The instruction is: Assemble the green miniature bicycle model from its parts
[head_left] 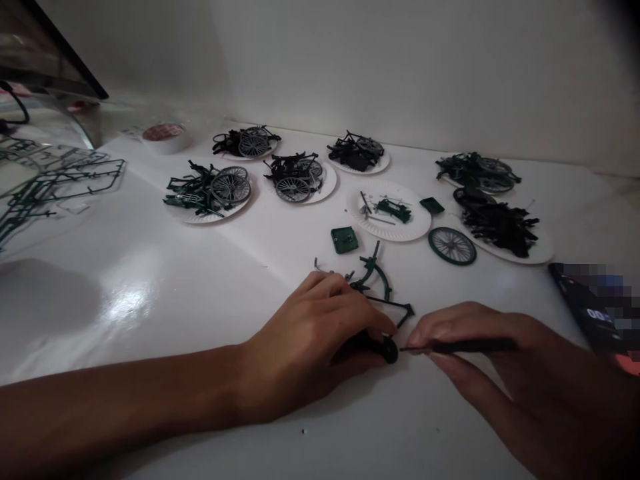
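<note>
1. We log the left hand [320,333] lying palm-down on the white bench [200,300], forearm coming in from the lower left.
2. Its grip is pressed together: thumb and fingertips pinch a small black round part [389,351] just above the bench surface.
3. The right hand [495,353] comes in from the lower right. Its grip pinches a thin black tool [470,346], held nearly level and pointing left.
4. The tool tip meets the black round part; we cannot tell whether it sits in a hole or only touches the face.
5. A green frame [383,283] lies on the bench just beyond the left fingers. Its near end runs down toward the thumb and the round part; the join is hidden.
6. Near the frame: a green tray piece [345,239] and a loose green wheel [452,245], both flat on the bench.
7. Farther back, several paper plates hold heaps of dark parts and wheels; the nearest plate [417,230] carries a few small green and grey pieces.
8. Far left: empty sprue frames [55,180] and a tape roll [163,133]. Far right: a phone [595,307], screen lit.
</note>
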Tool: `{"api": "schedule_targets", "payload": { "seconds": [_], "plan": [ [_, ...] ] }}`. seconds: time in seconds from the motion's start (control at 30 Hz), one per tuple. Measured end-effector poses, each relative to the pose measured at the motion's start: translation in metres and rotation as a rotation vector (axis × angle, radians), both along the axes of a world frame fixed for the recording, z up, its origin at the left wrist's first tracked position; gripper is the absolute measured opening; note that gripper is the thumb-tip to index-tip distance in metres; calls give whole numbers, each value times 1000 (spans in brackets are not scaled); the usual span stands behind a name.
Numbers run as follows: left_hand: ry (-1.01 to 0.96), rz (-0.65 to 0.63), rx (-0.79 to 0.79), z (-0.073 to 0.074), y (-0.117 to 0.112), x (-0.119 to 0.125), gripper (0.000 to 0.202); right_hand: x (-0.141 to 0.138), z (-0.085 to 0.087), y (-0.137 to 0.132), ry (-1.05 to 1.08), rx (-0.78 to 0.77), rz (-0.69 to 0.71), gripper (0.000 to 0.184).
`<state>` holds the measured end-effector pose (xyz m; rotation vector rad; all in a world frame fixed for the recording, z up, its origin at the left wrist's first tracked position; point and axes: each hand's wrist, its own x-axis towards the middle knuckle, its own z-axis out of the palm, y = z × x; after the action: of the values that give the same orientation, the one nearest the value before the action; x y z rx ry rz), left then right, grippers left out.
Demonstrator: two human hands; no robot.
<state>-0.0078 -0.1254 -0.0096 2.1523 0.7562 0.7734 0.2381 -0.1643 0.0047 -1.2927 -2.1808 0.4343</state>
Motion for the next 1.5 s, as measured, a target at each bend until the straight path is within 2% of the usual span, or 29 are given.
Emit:
{"api": "schedule_targets", "payload": {
  "seconds": [0.2, 0.6, 1.13, 1.3, 1.43, 1.5],
  "plan": [
    [11, -3, 24, 0, 1, 0, 17, -1, 1, 2, -174, 87, 27, 16],
    [9, -1, 28, -1, 0, 0, 16, -4, 1, 1, -205, 90, 40, 11],
    [23, -1, 32, 0, 1, 0, 13, -5, 1, 1, -261, 104, 29, 13],
    [23, -7, 41, -1, 1, 0, 14, -9, 2, 2, -263, 151, 8, 16],
    [39, -17, 48, 0, 1, -1, 14, -6, 2, 1, -294, 127, 144, 32],
    [37, -11, 43, 0, 1, -1, 14, -4, 2, 0, -297, 102, 178, 32]
  ]
}}
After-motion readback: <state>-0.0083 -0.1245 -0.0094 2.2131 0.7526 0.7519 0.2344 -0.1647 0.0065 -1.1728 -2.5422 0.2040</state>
